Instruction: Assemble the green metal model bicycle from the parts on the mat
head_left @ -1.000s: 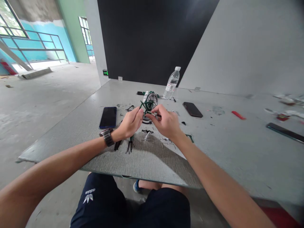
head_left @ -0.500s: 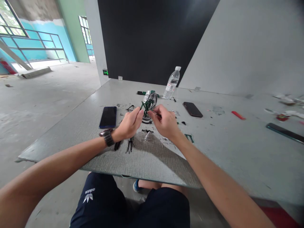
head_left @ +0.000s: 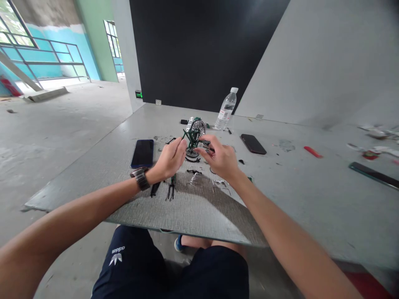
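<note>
A small model bicycle (head_left: 197, 128), green-framed with a silver rack and a spoked wheel, is held up above the table. Closed around its frame on the near side is my left hand (head_left: 171, 158). My right hand (head_left: 222, 158) has thumb and fingers pinched on a thin, dark-and-silver tool (head_left: 205, 146) beside the frame; its exact kind is unclear. Behind and below the frame a second spoked wheel (head_left: 192, 153) shows, partly covered by my fingers. Near my wrists lie a black fork (head_left: 171, 189) and a curved black part (head_left: 194, 171).
On the grey table (head_left: 299, 199) a dark phone (head_left: 142, 153) lies left and another phone (head_left: 253, 143) right. A water bottle (head_left: 226, 109) stands at the back by the black panel (head_left: 202, 50). Thin metal pieces (head_left: 222, 187) and a red object (head_left: 312, 152) lie rightward.
My right hand has shifted slightly right, and its fingers have opened somewhat around the tool. The model bicycle has turned a little, showing more of its wheel.
</note>
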### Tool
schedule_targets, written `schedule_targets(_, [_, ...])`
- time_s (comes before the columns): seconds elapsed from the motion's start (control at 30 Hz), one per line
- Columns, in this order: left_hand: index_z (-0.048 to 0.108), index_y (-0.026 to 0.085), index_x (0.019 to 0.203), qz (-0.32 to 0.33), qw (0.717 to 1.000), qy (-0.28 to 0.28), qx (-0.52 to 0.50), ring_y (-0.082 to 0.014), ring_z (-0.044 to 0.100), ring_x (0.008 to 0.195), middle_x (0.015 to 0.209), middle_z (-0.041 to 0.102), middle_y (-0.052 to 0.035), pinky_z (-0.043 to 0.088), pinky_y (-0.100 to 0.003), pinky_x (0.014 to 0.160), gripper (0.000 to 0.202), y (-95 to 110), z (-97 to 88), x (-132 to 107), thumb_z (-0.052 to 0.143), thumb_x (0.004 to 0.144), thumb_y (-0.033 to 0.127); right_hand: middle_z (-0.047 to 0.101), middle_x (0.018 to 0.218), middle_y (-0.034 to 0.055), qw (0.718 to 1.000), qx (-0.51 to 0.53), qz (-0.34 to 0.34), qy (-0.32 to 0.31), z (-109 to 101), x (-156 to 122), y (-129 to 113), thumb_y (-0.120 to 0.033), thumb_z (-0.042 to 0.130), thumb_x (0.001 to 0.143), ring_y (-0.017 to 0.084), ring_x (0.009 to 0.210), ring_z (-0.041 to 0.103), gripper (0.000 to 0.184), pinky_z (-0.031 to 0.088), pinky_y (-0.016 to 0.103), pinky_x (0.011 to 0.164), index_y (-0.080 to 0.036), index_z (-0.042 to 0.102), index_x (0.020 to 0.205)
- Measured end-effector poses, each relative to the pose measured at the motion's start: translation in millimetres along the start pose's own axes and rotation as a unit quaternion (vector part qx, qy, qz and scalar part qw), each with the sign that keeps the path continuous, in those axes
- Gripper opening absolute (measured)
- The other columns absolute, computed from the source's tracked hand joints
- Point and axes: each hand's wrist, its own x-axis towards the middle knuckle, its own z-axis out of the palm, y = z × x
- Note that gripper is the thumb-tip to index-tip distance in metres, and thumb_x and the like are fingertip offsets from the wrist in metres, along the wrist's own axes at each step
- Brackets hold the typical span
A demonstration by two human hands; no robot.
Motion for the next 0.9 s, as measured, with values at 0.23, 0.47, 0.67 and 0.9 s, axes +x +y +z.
schedule_targets(0.23, [0.034, 0.025, 0.071, -0.026, 0.998, -0.027, -0.053, -0.0072, 0.031, 0.036, 0.045, 0.035, 0.01, 0.024, -0.023, 0.037, 0.041, 2, 2.4, -1, 0.037, 0.106, 0.046, 0.058, 0.054, -0.0036, 0.998, -0.051, -0.027, 0.033, 4, -2, 4, -0.062, 0.043, 0.102, 0.012, 0.045, 0.05, 0.047, 0.03, 0.028, 0.046, -0.022, 0.066, 0.109])
schedule_targets(0.47, [0.034, 0.024, 0.072, -0.017, 0.999, -0.033, -0.033, -0.0074, 0.032, 0.038, 0.045, 0.037, 0.0092, 0.025, -0.024, 0.039, 0.042, -1, 1.9, -2, 0.036, 0.107, 0.047, 0.056, 0.051, -0.0021, 0.998, -0.069, 0.005, 0.005, 5, -3, -1, -0.064, 0.042, 0.101, 0.013, 0.044, 0.047, 0.05, 0.028, 0.03, 0.048, -0.021, 0.062, 0.087])
schedule_targets(0.67, [0.035, 0.024, 0.07, -0.01, 1.0, -0.026, 0.0, -0.0077, 0.033, 0.039, 0.046, 0.039, 0.0083, 0.027, -0.024, 0.041, 0.042, -4, 2.1, -2, 0.036, 0.107, 0.045, 0.053, 0.052, -0.0016, 0.998, -0.05, 0.021, -0.035, 5, 0, -9, -0.062, 0.036, 0.103, 0.013, 0.046, 0.044, 0.05, 0.026, 0.03, 0.05, -0.022, 0.059, 0.081])
schedule_targets(0.9, [0.034, 0.024, 0.07, -0.023, 1.0, 0.002, -0.012, -0.0079, 0.032, 0.037, 0.044, 0.037, 0.0087, 0.026, -0.024, 0.04, 0.042, -5, 1.5, 1, 0.035, 0.107, 0.046, 0.055, 0.052, -0.0024, 0.995, -0.084, -0.023, -0.056, 2, 0, 1, -0.066, 0.04, 0.1, 0.013, 0.045, 0.046, 0.052, 0.024, 0.029, 0.049, -0.021, 0.064, 0.093])
